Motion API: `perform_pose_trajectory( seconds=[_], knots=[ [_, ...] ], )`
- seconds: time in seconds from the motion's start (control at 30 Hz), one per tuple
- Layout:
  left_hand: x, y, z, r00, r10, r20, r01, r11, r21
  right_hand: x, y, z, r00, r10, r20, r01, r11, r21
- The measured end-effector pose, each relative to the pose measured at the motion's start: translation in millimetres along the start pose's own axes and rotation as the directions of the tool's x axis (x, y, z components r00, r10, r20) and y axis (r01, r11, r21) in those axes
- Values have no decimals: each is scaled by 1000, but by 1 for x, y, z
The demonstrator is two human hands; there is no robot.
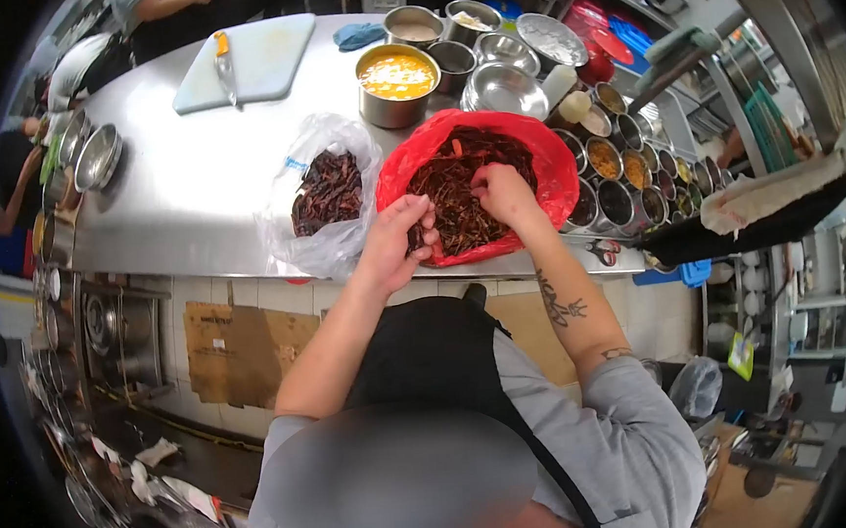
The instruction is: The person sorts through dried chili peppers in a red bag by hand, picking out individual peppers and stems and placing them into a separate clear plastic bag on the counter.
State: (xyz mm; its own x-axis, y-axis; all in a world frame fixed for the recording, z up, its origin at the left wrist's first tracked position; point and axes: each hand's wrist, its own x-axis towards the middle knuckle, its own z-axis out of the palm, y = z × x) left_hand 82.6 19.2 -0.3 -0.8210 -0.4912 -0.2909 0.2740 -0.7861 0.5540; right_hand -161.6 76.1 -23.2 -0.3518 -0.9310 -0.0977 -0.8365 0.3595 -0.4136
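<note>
Steel counter (193, 197): both hands in red bag (543, 157) of dried chillies (458, 198).

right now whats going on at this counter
A person in a black apron stands at a steel counter with both hands in a red bag of dried chillies. The left hand pinches a few chillies at the bag's near edge; the right hand rests on the pile. A clear bag holding more chillies sits beside it. Behind are a pot of yellow sauce and a cutting board with a knife.
</note>
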Motion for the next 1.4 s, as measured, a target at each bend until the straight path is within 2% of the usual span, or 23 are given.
perform_pose_trajectory(
  seconds=[0.13,0.17,0.23,0.27,0.33,0.37,0.4,0.5,0.6,0.7,0.8,0.87,0.93,1.0,1.07,1.1,1.2,1.23,1.27,1.33,1.37,1.4],
  knots=[
    [13,-3,10,992,89,-86,-77,987,142,-1,1,-23,995,-96,-28,98,994,54],
    [18,-6,19,980,123,-155,-84,968,235,-3,1,-31,992,-117,-46,120,989,81],
    [32,-16,29,967,189,-173,-111,917,384,-7,6,-42,975,-176,-132,194,971,139],
    [40,-22,32,958,220,-181,-117,883,454,-9,8,-44,972,-158,-176,198,951,239],
    [57,-37,34,949,243,-202,-134,889,437,-14,9,-43,964,-120,-236,213,881,422],
    [64,-43,34,949,243,-201,-146,904,402,-18,7,-45,951,-196,-239,283,865,415],
    [69,-48,35,948,247,-200,-161,915,370,-23,5,-47,958,-216,-191,281,846,453],
    [79,-62,42,931,307,-198,-221,904,366,-25,10,-43,935,-318,-155,353,825,441],
    [80,-72,54,882,413,-228,-254,823,509,-23,22,-47,952,-303,-27,283,847,450],
    [74,-83,49,784,578,-227,-287,661,693,-12,43,-52,907,-420,39,415,905,98],
    [66,-83,34,697,631,-340,-215,637,741,14,47,-48,955,-294,42,264,907,327],
    [64,-74,38,707,537,-461,-276,809,519,40,36,-38,925,-378,46,339,871,356],
    [68,-62,39,715,494,-495,-299,856,422,64,25,-19,879,-476,11,442,824,354],
    [72,-52,36,724,500,-476,-318,853,414,77,12,2,808,-587,-45,571,761,308],
    [74,-43,33,740,508,-441,-312,840,443,70,11,10,763,-646,18,643,762,75],
    [74,-37,32,751,510,-419,-298,828,475,63,4,0,833,-542,106,537,840,79],
    [72,-30,27,768,542,-343,-263,753,603,54,29,-9,830,-542,134,523,839,150],
    [73,-31,25,771,555,-313,-254,718,648,48,30,-15,868,-484,111,450,862,234],
    [76,-32,23,773,584,-249,-217,612,761,40,32,-23,904,-416,96,369,874,317],
    [87,-39,27,729,680,-83,-330,455,827,30,27,-38,949,-308,70,249,866,434],
    [91,-41,33,770,632,-90,-341,527,778,23,21,-44,962,-268,54,211,855,474],
    [92,-40,39,789,607,-93,-317,533,784,20,17,-46,973,-226,37,175,839,516]
  ],
)
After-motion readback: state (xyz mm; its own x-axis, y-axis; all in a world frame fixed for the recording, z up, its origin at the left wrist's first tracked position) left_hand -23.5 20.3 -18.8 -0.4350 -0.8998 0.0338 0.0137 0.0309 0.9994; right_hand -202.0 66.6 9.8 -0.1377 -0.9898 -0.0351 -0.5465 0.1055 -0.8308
